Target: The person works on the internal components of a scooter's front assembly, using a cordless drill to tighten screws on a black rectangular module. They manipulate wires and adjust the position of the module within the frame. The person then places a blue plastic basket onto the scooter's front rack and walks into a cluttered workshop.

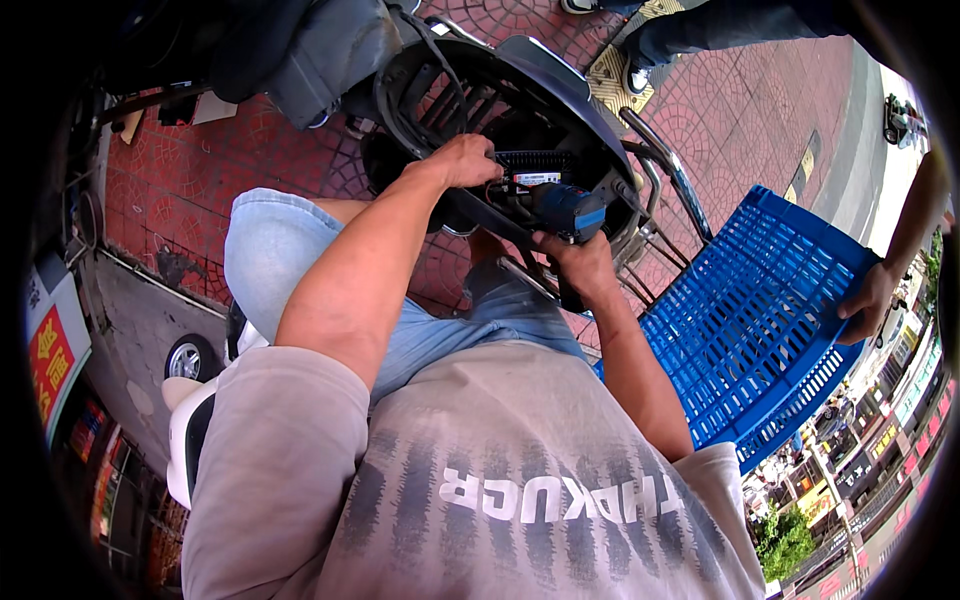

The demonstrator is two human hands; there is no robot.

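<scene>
An opened dark scooter body (545, 90) shows black cables (448, 75) and, low in its compartment, a black finned component (535, 161) with a pale label. My left hand (462, 160) has its fingers curled at the wiring beside that component; what they grip is too small to make out. My right hand (580, 262) is wrapped round the handle of a blue-and-black cordless drill (568, 210), whose front end points leftward into the compartment, just below the labelled part.
At the right, another person's hand (866, 300) grips a blue plastic basket (745, 310) beside metal tubing (660, 160). A person's leg (690, 35) stands on the red paving (190, 170) at top. A wheel (188, 358) and white seat lie left of my legs.
</scene>
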